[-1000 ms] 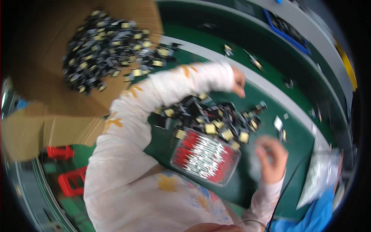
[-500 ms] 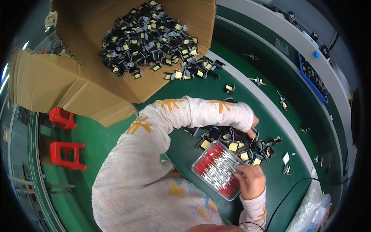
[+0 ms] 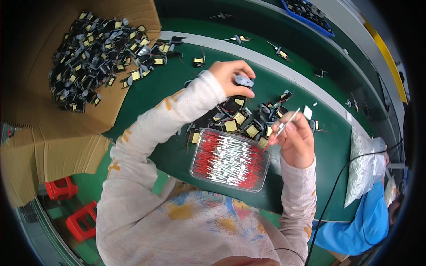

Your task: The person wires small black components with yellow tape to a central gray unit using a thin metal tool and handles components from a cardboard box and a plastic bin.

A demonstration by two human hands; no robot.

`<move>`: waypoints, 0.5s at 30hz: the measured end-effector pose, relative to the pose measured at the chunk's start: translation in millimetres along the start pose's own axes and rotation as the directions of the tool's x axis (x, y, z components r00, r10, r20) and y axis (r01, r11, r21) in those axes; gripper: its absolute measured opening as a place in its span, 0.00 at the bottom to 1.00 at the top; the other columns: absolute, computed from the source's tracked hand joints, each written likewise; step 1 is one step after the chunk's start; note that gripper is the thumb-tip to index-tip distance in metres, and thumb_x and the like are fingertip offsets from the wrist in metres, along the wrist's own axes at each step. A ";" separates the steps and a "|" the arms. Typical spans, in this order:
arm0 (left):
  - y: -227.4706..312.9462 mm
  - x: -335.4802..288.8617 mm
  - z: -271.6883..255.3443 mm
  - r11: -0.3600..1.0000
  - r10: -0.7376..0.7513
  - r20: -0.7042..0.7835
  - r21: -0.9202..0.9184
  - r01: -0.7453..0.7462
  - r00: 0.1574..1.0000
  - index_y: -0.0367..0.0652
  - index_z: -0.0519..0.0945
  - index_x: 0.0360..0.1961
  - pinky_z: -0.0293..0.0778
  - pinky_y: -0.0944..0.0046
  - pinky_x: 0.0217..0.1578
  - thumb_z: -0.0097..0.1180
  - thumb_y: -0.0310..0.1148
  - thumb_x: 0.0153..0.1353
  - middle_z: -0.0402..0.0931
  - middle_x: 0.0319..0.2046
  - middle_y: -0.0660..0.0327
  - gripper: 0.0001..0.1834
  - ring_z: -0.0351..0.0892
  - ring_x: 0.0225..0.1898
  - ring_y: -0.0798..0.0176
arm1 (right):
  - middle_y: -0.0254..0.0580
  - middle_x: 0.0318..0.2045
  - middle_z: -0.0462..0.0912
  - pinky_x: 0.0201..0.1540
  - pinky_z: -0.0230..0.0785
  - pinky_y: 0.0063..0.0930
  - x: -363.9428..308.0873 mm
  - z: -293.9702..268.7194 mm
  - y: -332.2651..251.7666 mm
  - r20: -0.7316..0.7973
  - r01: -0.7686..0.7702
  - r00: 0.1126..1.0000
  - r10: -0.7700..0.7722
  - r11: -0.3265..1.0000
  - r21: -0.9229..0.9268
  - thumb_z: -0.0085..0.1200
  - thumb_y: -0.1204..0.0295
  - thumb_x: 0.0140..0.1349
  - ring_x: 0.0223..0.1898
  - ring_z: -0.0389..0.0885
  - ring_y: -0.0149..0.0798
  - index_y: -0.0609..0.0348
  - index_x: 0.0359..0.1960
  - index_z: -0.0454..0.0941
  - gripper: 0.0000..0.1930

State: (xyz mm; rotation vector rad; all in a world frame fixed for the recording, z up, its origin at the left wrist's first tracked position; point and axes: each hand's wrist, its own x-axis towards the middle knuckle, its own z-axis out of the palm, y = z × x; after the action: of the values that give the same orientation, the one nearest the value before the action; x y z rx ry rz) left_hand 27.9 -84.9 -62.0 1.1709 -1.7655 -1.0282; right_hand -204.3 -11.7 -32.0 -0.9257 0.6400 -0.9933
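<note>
Above the pile of small parts, my left hand closes its thumb and fingers round a small part with a grey oval top; its dark body is partly hidden. My right hand pinches a thin white stick with a red lower end, held slantwise. Just left of that hand, a clear plastic box is filled with similar red and white sticks. Behind the box lies a loose pile of black parts with yellow pads and thin wires.
A cardboard box at the left holds a big heap of like parts. Several pieces with sticks, such as one piece, lie beyond the pale strip. At right are a clear bag, a black cable and blue cloth.
My left hand has risen out of the pile with the grey-topped part. The right hand has lifted a stick from the plastic box and moved up beside it. The view has shifted.
</note>
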 end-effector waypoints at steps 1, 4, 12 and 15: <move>4.1 -6.6 -4.3 0.997 0.072 -0.017 -0.020 -0.072 0.997 0.37 0.75 0.40 0.73 0.70 0.42 0.70 0.23 0.39 0.78 0.35 0.61 0.24 0.77 0.38 0.71 | 0.47 0.31 0.78 0.34 0.75 0.25 2.1 2.7 -2.7 -0.008 -0.007 1.000 0.007 1.000 0.003 0.48 0.73 0.60 0.29 0.80 0.36 0.63 0.39 0.69 0.08; 24.3 -21.9 -4.7 0.984 0.157 -0.111 -0.071 -0.165 0.981 0.39 0.77 0.36 0.74 0.70 0.39 0.70 0.26 0.40 0.80 0.34 0.62 0.20 0.78 0.36 0.70 | 0.48 0.32 0.79 0.35 0.75 0.26 7.3 7.2 -8.6 -0.003 -0.006 1.000 0.006 1.000 -0.022 0.48 0.73 0.60 0.30 0.80 0.37 0.63 0.39 0.69 0.08; 48.3 -35.9 -3.1 0.949 0.281 -0.058 -0.133 -0.287 0.958 0.37 0.73 0.38 0.65 0.67 0.46 0.50 0.29 0.59 0.73 0.37 0.56 0.08 0.71 0.41 0.65 | 0.49 0.35 0.78 0.41 0.74 0.29 16.1 9.9 -8.0 0.000 0.178 0.984 -0.178 0.984 0.005 0.49 0.76 0.58 0.38 0.78 0.38 0.63 0.37 0.68 0.07; 52.0 -34.7 -7.8 0.974 0.215 0.018 0.066 -0.216 0.976 0.34 0.72 0.42 0.64 0.67 0.46 0.45 0.35 0.63 0.72 0.37 0.58 0.14 0.69 0.40 0.65 | 0.50 0.37 0.77 0.42 0.73 0.30 17.6 7.4 -8.7 -0.018 0.220 0.975 -0.220 0.975 0.001 0.49 0.76 0.58 0.40 0.77 0.38 0.62 0.36 0.68 0.06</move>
State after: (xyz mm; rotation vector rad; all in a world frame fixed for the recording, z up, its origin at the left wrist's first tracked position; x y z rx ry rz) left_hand 27.8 -40.5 -17.3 0.9889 -1.9018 -0.8533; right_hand -194.5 -27.1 -21.7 -1.0016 0.5585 -1.2003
